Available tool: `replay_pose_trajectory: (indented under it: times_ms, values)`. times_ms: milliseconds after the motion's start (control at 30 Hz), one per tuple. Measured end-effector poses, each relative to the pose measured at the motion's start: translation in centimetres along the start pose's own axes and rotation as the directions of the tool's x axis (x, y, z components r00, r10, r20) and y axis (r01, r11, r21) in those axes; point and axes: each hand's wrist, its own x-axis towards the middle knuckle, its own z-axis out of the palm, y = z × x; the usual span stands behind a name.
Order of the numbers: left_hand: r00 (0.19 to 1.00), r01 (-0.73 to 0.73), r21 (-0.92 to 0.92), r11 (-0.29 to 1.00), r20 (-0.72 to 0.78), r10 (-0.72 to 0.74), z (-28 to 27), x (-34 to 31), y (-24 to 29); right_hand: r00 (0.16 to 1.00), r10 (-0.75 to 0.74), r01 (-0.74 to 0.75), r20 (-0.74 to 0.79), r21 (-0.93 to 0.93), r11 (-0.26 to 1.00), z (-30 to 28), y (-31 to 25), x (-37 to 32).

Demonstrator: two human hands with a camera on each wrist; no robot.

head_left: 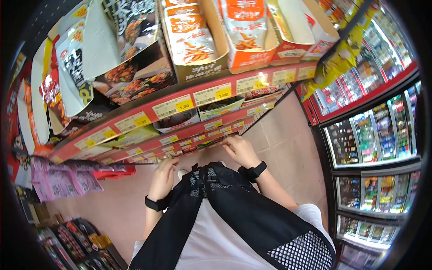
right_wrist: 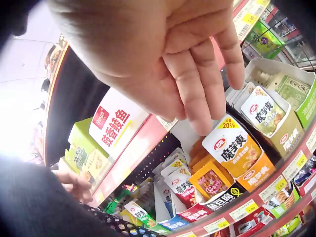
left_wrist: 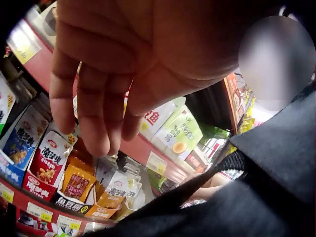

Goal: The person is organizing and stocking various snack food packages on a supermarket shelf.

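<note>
Both hands hang in front of a stocked snack shelf, holding nothing. In the head view the left hand [head_left: 163, 176] is just left of the body, its fingers loosely bent. The right hand [head_left: 243, 150] is beside the shelf's right end, fingers also relaxed. In the left wrist view, the fingers dangle before a red snack pack [left_wrist: 49, 160] and an orange-brown pack [left_wrist: 77, 182] in display boxes. In the right wrist view, fingertips overlap the area just above an orange-and-white pack [right_wrist: 234, 145]; a white box with red lettering [right_wrist: 118, 121] stands to the left.
Red shelf edges [head_left: 184, 95] with price tags curve across the front. Boxed orange-and-white snack packs [head_left: 189, 38] fill the upper shelf. Lit drink coolers [head_left: 378, 135] line the right side. Pink bags [head_left: 65, 180] hang at left, and a dark goods rack [head_left: 81, 243] stands lower left.
</note>
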Motion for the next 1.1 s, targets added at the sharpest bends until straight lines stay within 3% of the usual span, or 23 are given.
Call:
replay_pose_trajectory:
  times_ms: [133,300,433,500,667,800,900,1100]
  values:
    - [0.996,0.086,-0.006,0.996,-0.026,-0.086,1.8,-0.9,-0.6,0.991,-0.036,0.037,0.128,-0.003,0.999,1.6,2.2,0.6]
    - [0.988,0.07,0.067,0.995,-0.141,-0.06,3.3,-1.8,-1.1,0.936,-0.08,0.14,0.343,-0.154,0.978,4.1,5.6,0.3]
    - [0.965,0.182,0.028,0.983,-0.197,-0.173,3.5,-2.6,0.5,0.897,-0.06,0.103,0.437,-0.075,0.992,5.7,7.7,0.1]
    - [0.957,0.21,-0.01,0.978,-0.2,-0.208,3.8,-3.4,0.3,0.887,-0.075,0.084,0.456,0.0,0.996,6.1,8.4,0.1]
    - [0.953,0.226,-0.028,0.974,-0.199,-0.227,3.4,-5.0,-0.3,0.881,-0.037,0.061,0.472,-0.035,0.998,7.0,7.4,-0.2]
    - [0.972,0.199,0.031,0.979,-0.132,-0.194,2.2,-5.1,-0.9,0.908,-0.059,0.061,0.415,0.007,0.998,9.0,6.7,-1.5]
    - [0.982,0.158,0.009,0.987,-0.104,-0.156,1.3,-4.7,-1.1,0.866,0.014,0.005,0.5,-0.035,0.999,8.1,4.0,-2.0]
    - [0.996,0.09,0.004,0.996,-0.005,-0.09,0.8,-4.8,-2.1,0.91,0.059,-0.039,0.41,-0.056,0.998,7.7,2.7,-3.8]
